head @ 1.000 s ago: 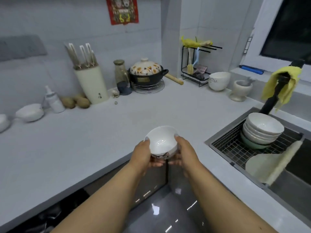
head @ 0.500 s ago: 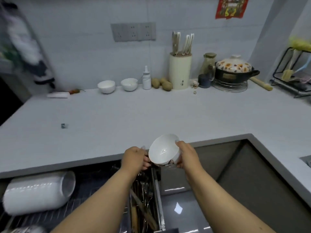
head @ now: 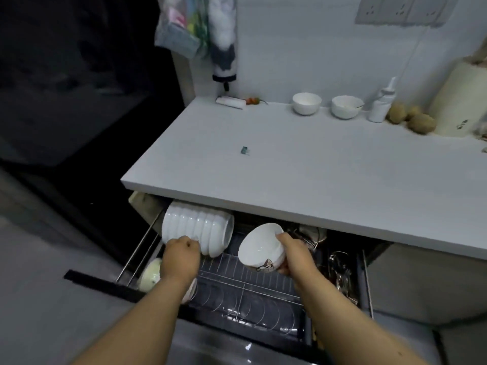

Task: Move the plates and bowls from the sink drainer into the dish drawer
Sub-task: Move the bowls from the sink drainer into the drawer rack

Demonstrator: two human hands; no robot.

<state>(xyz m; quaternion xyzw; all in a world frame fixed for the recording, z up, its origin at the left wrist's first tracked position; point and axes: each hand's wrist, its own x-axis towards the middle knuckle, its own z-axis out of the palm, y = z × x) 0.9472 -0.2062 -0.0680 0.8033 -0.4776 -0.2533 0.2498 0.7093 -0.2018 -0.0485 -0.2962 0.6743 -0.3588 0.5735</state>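
presently on view, listed by size.

table (head: 303, 164): pale grey top, running from the left corner to the right edge; the drawer stands open beneath its front lip.

dish drawer (head: 247, 293): pulled out under the table, fitted with a wire rack; plate slots near the front, a cutlery section at the right side with dark utensils too blurred to name.

stack of bowls (head: 196, 231): white, nested, lying on its side at the rear left of the drawer, mouth facing right.

knife block (head: 456, 101): cream, at the far right against the wall, partly cut off by the frame.

left hand (head: 180, 258): fingers curled, pressed against the lower edge of the stack of bowls; whether they grip the rim cannot be told.

right hand (head: 293, 255): fingers curled round the rim and side of the bowl, holding it.

bowl (head: 261, 247): white with a small cat face near the base, tilted with its mouth turned left toward the stack, held above the rack in the middle of the drawer, just right of the stack and not touching it.

green-patterned dish (head: 150, 275): at the front left of the drawer, partly hidden by the left wrist.

two small white bowls (head: 307, 103): upright at the back of the table, side by side.

squeeze bottle (head: 380, 104): white, right of those bowls.

potatoes (head: 413, 119): brown, clustered between the bottle and the knife block.

small green object (head: 244, 150): alone on the open table; unidentifiable.
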